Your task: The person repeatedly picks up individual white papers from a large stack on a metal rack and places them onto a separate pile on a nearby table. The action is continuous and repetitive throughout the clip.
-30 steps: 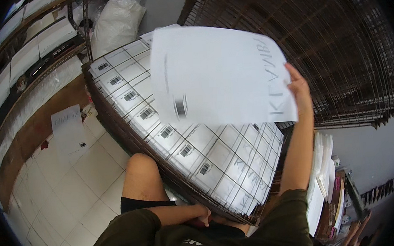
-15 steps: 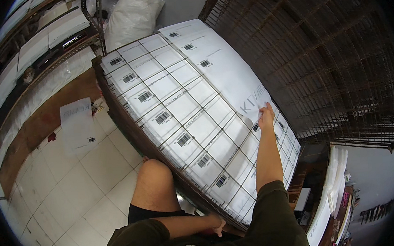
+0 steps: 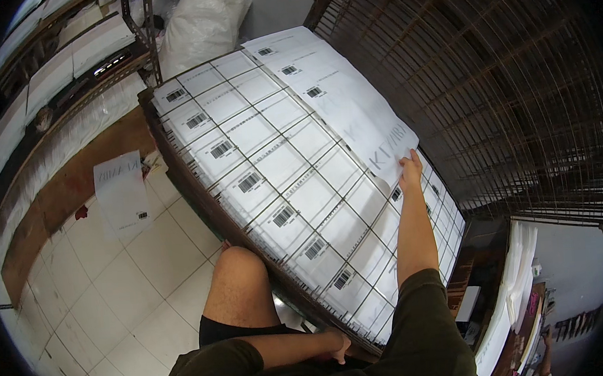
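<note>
My right hand (image 3: 410,170) reaches out over a slanted wire-grid rack (image 3: 195,167) and touches the near corner of a large white printed sheet (image 3: 359,107). Its fingers are apart, one stretched along the sheet's edge. Handwriting in dark marker runs across that end of the sheet, and several barcodes are printed along its far part. Under the wires, more white barcoded sheets (image 3: 293,164) are lying. Low by the rack's near edge is my left hand (image 3: 338,345), close to my body. Most of its fingers are hidden, so its hold cannot be made out.
To the right, a stack of rusty wire racks (image 3: 505,97) is tilted up. Shelves (image 3: 63,79) with paper stacks stand at left, beside a white sack (image 3: 206,27). A pale sheet (image 3: 120,194) shows above the tiled floor (image 3: 150,275). Part of another person's arm (image 3: 546,359) appears lower right.
My right hand has shifted slightly, and its fingers are more spread at the sheet's corner. The sheet lies flatter, with faint writing showing through. My left hand stays in about the same place.
</note>
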`<state>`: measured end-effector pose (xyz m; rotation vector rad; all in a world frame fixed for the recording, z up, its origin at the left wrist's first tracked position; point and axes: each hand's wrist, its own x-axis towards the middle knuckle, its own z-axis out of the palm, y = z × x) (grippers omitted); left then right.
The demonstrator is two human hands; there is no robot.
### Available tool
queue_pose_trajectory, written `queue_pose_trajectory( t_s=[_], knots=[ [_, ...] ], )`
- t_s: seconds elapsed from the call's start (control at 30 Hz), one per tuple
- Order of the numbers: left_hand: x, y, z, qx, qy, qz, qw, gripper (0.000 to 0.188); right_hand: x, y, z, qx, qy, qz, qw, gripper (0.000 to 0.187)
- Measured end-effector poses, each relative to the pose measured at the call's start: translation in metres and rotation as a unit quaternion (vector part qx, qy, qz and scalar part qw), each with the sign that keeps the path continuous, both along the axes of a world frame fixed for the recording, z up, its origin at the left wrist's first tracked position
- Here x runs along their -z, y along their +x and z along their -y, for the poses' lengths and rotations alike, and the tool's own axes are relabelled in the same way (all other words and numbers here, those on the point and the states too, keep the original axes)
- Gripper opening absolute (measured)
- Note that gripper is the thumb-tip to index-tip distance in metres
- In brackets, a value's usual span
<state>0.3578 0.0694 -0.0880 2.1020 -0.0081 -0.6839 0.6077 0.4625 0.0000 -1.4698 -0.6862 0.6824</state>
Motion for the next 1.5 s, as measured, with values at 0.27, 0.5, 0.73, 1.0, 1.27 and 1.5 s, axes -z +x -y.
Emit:
queue_pose_trajectory(
  t_s=[0.27,0.5,0.73,1.0,1.27,1.5],
  knots=[
    [-0.008,-0.008,-0.006,-0.004,-0.005,0.009,1.0,0.067,-0.028,-0.023,0.016,0.082,-0.018,0.046,0.995,0.083],
    [-0.028,-0.019,-0.017,-0.003,0.043,0.049,0.998,0.064,-0.065,-0.031,0.148,0.039,-0.002,0.403,0.914,0.06],
    [0.062,-0.007,0.03,0.042,-0.006,0.094,0.995,0.061,-0.074,-0.012,0.377,0.11,-0.107,0.485,0.861,0.041],
    [0.017,-0.032,-0.012,-0.013,-0.008,0.061,0.998,0.08,-0.065,-0.046,0.528,0.246,-0.14,0.493,0.822,0.04],
    [-0.013,-0.027,-0.022,-0.019,-0.006,-0.019,1.0,0.081,-0.1,-0.052,0.53,0.232,0.017,0.354,0.906,0.04],
    [-0.014,-0.028,-0.024,-0.013,0.013,-0.032,0.999,0.082,-0.188,0.019,0.552,0.373,0.163,0.221,0.886,0.049]
  ],
)
